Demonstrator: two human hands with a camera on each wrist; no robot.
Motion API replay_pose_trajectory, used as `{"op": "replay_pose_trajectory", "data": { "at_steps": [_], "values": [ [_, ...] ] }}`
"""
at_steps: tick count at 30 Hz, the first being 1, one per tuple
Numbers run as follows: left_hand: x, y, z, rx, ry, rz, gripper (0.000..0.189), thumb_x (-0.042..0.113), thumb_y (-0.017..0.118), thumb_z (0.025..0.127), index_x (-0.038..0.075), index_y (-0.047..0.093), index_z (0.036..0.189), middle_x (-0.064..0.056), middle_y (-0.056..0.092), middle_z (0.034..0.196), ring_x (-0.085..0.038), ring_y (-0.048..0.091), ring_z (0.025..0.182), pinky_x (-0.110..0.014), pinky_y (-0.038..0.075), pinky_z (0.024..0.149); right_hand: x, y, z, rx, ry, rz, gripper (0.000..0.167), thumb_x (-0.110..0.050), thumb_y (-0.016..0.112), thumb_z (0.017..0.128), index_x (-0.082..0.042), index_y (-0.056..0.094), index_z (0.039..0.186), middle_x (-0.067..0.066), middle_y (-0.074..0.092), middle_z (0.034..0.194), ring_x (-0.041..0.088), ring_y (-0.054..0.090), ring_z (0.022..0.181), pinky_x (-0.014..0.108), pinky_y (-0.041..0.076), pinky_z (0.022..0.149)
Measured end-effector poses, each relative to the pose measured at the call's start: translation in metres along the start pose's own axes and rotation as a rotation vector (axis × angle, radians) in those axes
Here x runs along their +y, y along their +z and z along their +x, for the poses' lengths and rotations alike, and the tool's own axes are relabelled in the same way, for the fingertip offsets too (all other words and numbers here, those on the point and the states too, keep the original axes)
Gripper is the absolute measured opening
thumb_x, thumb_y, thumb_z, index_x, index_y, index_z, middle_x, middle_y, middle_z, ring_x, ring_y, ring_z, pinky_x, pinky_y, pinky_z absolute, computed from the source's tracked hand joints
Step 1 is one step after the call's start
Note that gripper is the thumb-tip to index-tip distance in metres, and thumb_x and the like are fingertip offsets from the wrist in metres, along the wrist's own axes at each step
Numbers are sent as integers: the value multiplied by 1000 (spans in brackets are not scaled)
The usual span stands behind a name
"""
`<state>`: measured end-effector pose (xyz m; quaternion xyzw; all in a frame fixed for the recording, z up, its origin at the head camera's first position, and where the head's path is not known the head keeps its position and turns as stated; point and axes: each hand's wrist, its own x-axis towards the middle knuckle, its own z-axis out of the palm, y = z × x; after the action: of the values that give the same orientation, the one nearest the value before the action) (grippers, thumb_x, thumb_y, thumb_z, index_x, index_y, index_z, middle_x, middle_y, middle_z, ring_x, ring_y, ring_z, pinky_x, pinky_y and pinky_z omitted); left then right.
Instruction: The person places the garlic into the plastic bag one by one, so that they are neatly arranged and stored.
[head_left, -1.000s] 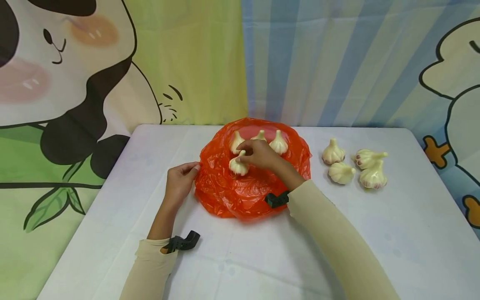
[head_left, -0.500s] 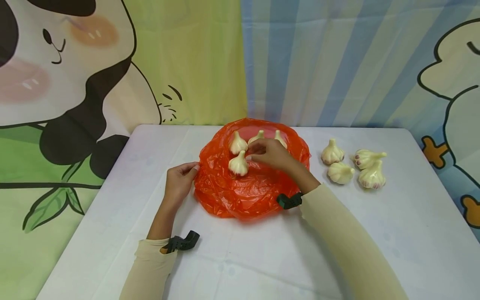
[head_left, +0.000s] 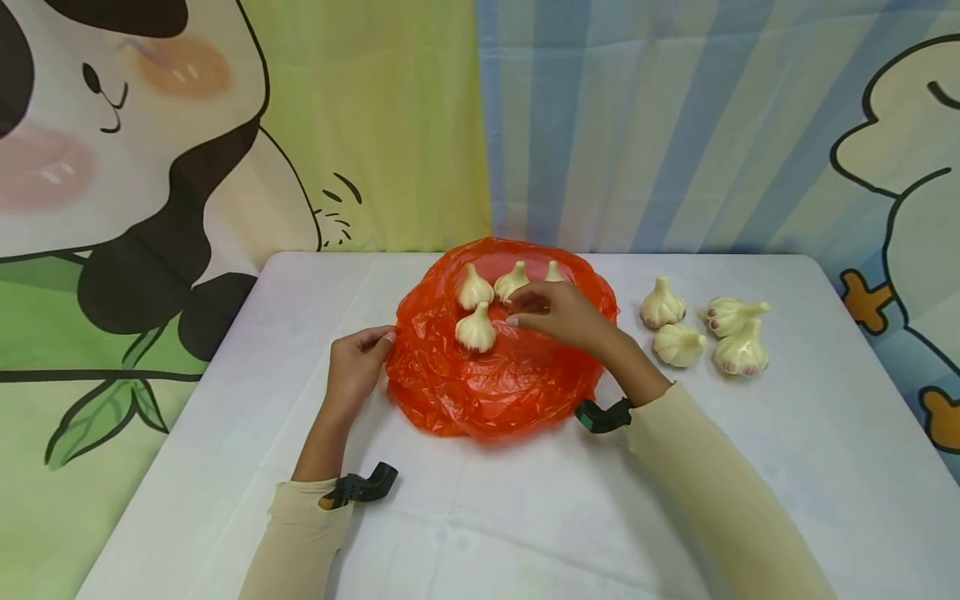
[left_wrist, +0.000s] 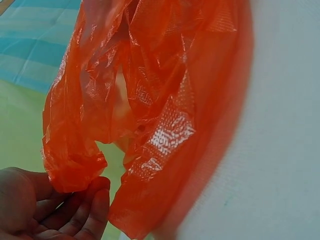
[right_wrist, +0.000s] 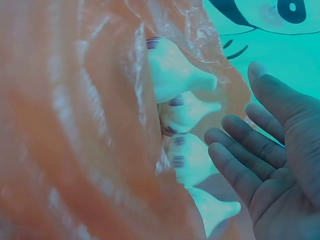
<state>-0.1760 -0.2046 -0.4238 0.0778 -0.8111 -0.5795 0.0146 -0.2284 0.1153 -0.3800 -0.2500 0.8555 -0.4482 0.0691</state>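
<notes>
A crinkled red plastic bag (head_left: 510, 400) lies spread on the table, its mouth facing up. Several garlic bulbs sit inside, among them a front garlic bulb (head_left: 476, 328) standing upright and a rear one (head_left: 474, 288) behind it. My left hand (head_left: 354, 371) pinches the bag's left edge between thumb and fingers, as the left wrist view also shows. Over the right part of the bag hovers my right hand (head_left: 570, 318), fingers relaxed and holding nothing; it partly hides one garlic bulb (head_left: 553, 272). In the right wrist view that hand (right_wrist: 280, 155) is spread beside the bulbs.
Right of the bag, several more garlic bulbs lie on the white table (head_left: 480, 533), including an upright one (head_left: 662, 304) and one on its side (head_left: 678, 345). A printed curtain (head_left: 600, 125) hangs behind the table's back edge.
My right hand has let go of the front garlic bulb and moved right, away from it. The bulb stays upright in the bag. My left hand keeps its pinch on the edge.
</notes>
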Motion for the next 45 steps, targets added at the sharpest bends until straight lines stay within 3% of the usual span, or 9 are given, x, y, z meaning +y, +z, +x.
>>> {"op": "replay_pose_trajectory", "data": {
  "at_steps": [7,14,28,36,40,45],
  "values": [
    [-1,-1,-2,2,-13,11,30,24,59,99,1,69,116,-11,67,110,-19,62,95,-19,54,75,-2,-7,-15,-10,33,-24,37,-20,75,88,0,67,118,16,67,113,25,63,104,39,52,90],
    [-2,0,-2,4,-5,0,30,23,59,99,0,69,116,-13,67,110,-19,61,94,-19,53,74,-2,-13,-36,9,-7,-31,35,-17,76,86,-4,68,117,12,68,113,28,63,106,41,52,89],
    [-3,1,0,-3,7,15,32,25,59,99,0,69,116,-14,67,112,-18,61,96,-18,52,75,21,-32,-80,88,8,-72,37,-25,76,86,-4,69,116,10,69,110,24,65,102,40,54,86],
    [0,1,-1,-5,-14,9,30,23,58,99,2,69,116,-11,67,112,-19,61,97,-19,53,78,33,-46,-104,151,-2,-73,28,-10,73,87,-1,69,114,12,68,107,23,67,97,24,54,80],
    [0,1,-1,-6,-3,17,30,24,58,99,2,69,116,-11,67,112,-19,61,97,-19,53,77,38,-52,-118,187,-34,-95,27,-3,73,86,0,70,113,12,67,106,15,67,93,16,51,78],
    [1,2,-1,-4,-6,16,29,23,58,99,2,69,116,-11,67,111,-19,61,96,-19,53,76,41,-61,-133,225,-13,-122,27,-5,73,86,-1,70,113,12,68,108,0,63,93,12,49,77]
  ]
}}
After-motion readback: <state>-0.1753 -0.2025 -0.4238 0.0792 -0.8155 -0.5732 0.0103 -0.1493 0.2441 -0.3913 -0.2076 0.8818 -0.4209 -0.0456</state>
